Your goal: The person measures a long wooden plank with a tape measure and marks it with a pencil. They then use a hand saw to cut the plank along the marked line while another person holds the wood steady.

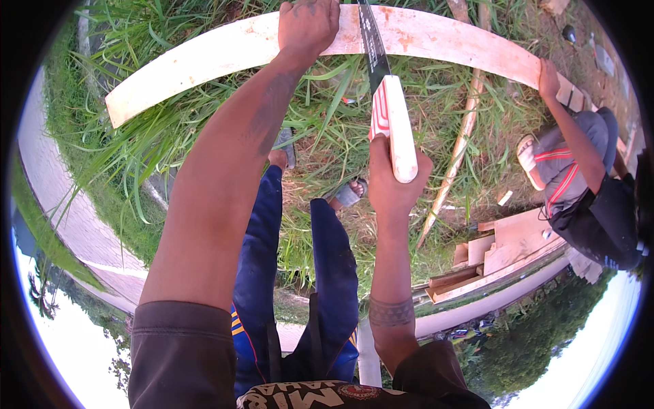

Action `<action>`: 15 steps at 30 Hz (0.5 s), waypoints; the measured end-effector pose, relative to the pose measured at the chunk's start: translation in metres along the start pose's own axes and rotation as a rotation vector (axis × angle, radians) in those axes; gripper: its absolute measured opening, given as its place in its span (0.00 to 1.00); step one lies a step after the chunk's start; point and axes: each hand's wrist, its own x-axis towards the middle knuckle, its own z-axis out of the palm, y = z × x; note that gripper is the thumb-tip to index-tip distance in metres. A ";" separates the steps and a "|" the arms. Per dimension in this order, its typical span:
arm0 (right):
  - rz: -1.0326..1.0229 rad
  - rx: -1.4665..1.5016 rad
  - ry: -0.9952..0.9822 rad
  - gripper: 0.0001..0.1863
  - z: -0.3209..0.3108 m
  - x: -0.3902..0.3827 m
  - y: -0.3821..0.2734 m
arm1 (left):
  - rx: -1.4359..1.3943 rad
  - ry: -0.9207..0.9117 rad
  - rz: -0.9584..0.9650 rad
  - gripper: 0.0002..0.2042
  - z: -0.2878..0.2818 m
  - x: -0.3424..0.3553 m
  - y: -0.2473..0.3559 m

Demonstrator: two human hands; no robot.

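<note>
A long pale wooden plank (443, 39) spans the upper part of the view, above the grass. My left hand (308, 26) grips it a little left of the saw, its fingertips cut off by the top edge. In my right hand (398, 178) is a handsaw (392, 123) with a white and red handle. Its dark blade lies across the plank just right of my left hand; the blade's far end is out of view. At the plank's right part, another person's hand (548, 78) holds on to it.
That other person (589, 177), in dark clothes, crouches at the right. Cut boards (511, 238) are piled at the lower right. A thin wooden pole (465, 136) lies on the grass between us. A paved path (75, 198) curves along the left.
</note>
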 end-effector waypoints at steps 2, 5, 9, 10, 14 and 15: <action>-0.002 -0.053 -0.034 0.12 -0.017 -0.025 0.023 | 0.015 -0.034 -0.036 0.09 -0.002 0.004 0.006; -0.098 -0.149 -0.014 0.06 -0.065 -0.102 0.042 | 0.044 0.077 0.012 0.09 0.016 0.007 -0.011; -0.034 -0.160 -0.040 0.04 -0.080 -0.127 0.023 | 0.044 0.050 -0.024 0.09 0.001 -0.006 -0.002; -0.064 -0.126 -0.013 0.05 -0.066 -0.107 0.028 | 0.021 0.014 -0.042 0.09 0.001 -0.005 -0.002; -0.003 0.081 0.041 0.15 0.018 0.028 0.014 | -0.019 0.108 0.042 0.09 0.010 0.004 0.001; -0.035 0.040 0.010 0.14 0.015 0.019 0.013 | 0.007 0.052 0.013 0.09 0.007 0.003 0.000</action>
